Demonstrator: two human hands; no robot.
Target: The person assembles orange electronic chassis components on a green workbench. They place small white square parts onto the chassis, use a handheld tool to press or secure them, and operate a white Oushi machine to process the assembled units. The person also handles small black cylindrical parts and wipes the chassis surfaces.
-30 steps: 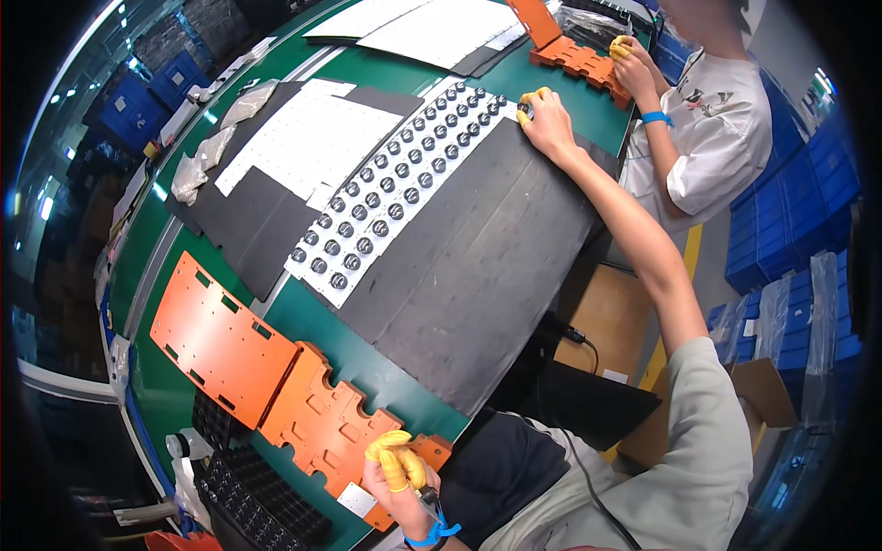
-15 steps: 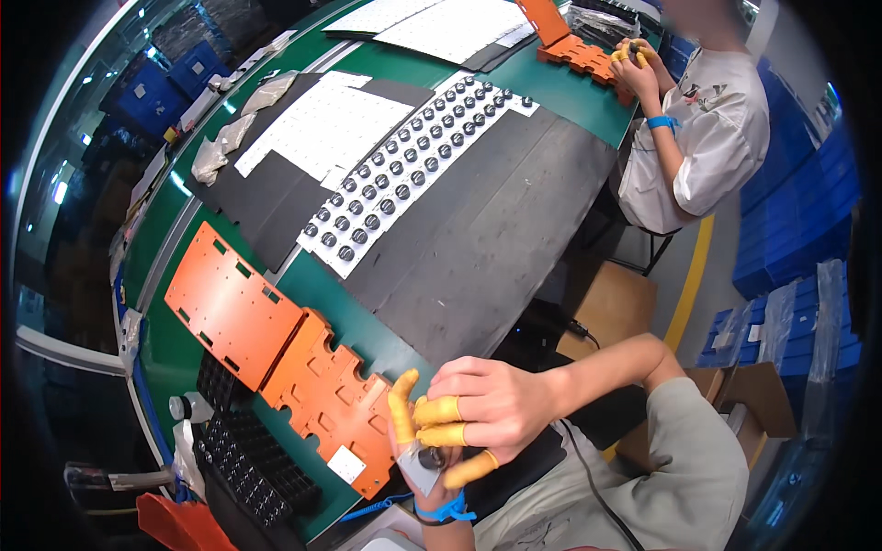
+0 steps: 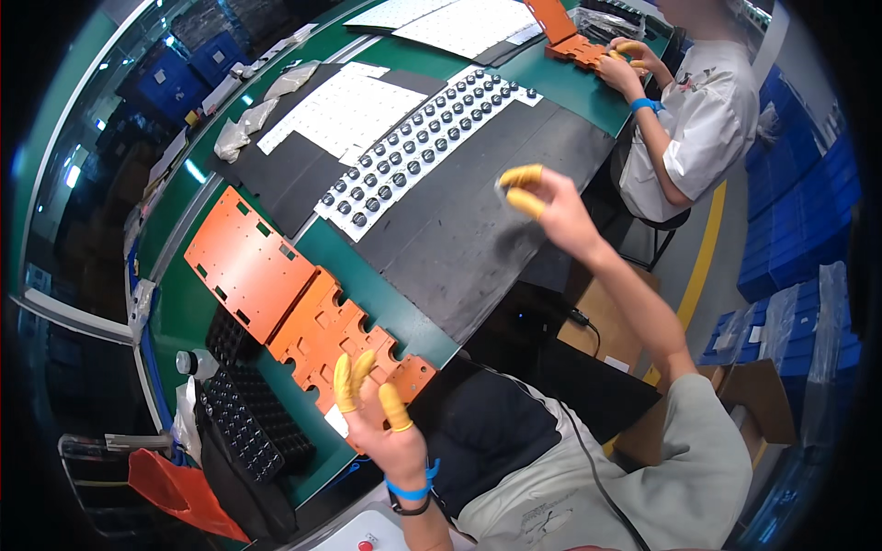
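My left hand (image 3: 390,439), with yellow finger cots and a blue wrist strap, is raised over the near end of an orange hinged fixture (image 3: 317,321). Its fingers and thumb stand apart, and I see nothing between them. Out to the right, my right hand (image 3: 562,213) hovers above a black mat (image 3: 432,266). Its cot-covered thumb and finger pinch a small pale piece (image 3: 500,189), mostly hidden and too small to name. Left of that hand, rows of black round parts (image 3: 400,180) stand on a white sheet on the table.
Black trays (image 3: 253,404) with round pockets lie left of the fixture, near an orange-red bag (image 3: 175,491). White sheets (image 3: 331,115) and plastic bags (image 3: 243,129) lie farther back. Across the table a co-worker (image 3: 703,119) handles another orange fixture (image 3: 577,48). An open cardboard box (image 3: 758,404) stands at right.
My hands were together over the fixture's near end, around a grey square and a black round part. The right hand has moved away, up and right over the mat; the left has opened.
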